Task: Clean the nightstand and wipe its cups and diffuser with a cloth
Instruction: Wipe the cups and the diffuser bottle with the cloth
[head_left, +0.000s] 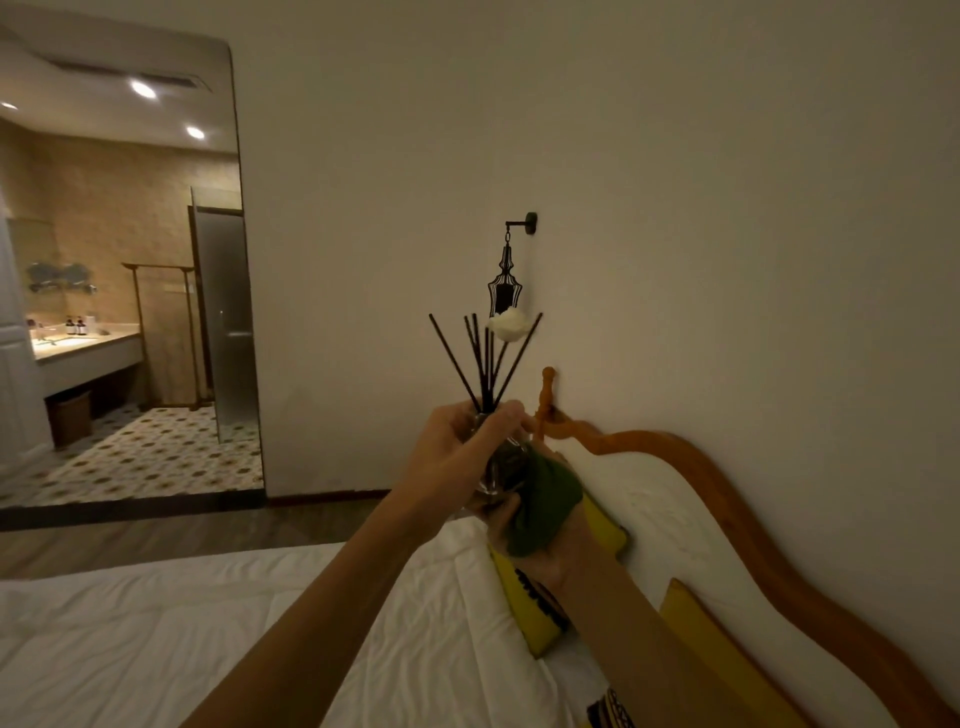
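Both of my hands are raised in front of me, above the white quilted bed (208, 639). My left hand (457, 452) has its grip closed around the neck and shoulder of the clear glass reed diffuser bottle (501, 462), holding it upright in the air, near the cream wall (727, 208). Thin black reed sticks (485, 358) fan out of the bottle's mouth, and a small white flower-shaped piece (509, 325) sits among their tips. My right hand (550, 551) has its grip closed on a bunched dark green cloth (545, 504), pressed against the lower right side of the bottle. Behind my hands are yellow pillows (540, 608) and the carved orange wooden headboard (727, 493). A black hanging wall lamp (506, 280) is on the wall above the reeds.
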